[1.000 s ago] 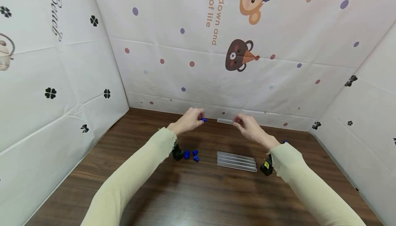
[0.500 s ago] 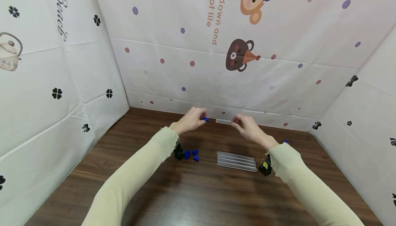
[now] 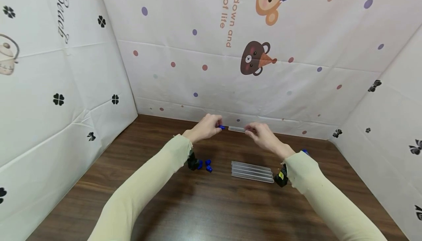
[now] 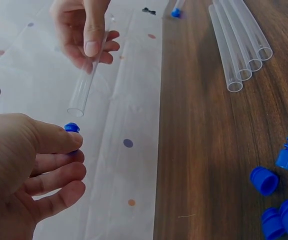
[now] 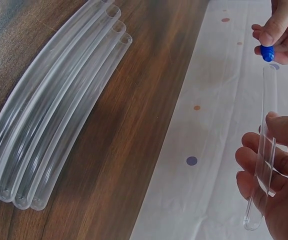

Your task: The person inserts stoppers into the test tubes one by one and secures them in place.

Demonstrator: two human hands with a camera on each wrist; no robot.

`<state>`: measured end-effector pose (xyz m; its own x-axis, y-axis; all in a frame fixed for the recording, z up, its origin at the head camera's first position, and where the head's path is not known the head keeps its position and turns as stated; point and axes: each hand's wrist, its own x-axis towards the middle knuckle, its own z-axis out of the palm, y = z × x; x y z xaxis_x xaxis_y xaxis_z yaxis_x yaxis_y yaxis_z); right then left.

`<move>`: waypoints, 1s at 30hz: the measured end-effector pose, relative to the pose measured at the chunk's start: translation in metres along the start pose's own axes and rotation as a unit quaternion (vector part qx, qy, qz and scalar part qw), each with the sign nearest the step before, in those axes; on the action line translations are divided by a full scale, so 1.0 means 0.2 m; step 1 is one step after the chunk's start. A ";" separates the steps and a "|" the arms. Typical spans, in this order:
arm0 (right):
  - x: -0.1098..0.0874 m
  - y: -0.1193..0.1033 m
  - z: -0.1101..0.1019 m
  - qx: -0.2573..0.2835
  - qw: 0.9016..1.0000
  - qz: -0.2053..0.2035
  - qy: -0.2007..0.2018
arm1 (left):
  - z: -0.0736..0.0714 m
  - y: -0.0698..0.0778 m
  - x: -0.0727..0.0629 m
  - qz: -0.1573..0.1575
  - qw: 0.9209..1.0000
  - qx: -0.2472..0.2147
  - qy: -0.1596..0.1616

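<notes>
My left hand pinches a blue ribbed stopper between thumb and forefinger, its narrow end facing the tube. Opposite it, my right hand holds a clear test tube between thumb and fingers, the open mouth turned toward the stopper. A small gap separates stopper and mouth in the left wrist view. Both hands are raised above the far part of the table. Below them, several clear test tubes lie side by side on the wood. Several loose blue stoppers rest on the table near my left wrist.
The dark wooden table meets a patterned cloth wall at the back. White cloth also hangs at both sides. Beyond my right wrist, another tube with a blue stopper lies on the table.
My left hand with the stopper has shifted slightly right, and my right hand with the test tube slightly left. The gap between stopper and tube has narrowed.
</notes>
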<state>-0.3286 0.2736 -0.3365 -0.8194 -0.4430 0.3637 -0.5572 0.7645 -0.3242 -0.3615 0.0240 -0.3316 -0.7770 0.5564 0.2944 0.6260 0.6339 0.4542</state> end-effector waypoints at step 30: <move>0.00 -0.02 0.03 0.002 1.000 -0.027 0.006 | 0.01 0.03 0.00 0.016 1.000 -0.014 -0.017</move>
<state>-0.3274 0.2679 -0.3396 -0.7868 -0.4771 0.3916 -0.6006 0.7382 -0.3073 -0.3579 0.0292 -0.3308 -0.7541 0.5938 0.2808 0.6476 0.6009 0.4684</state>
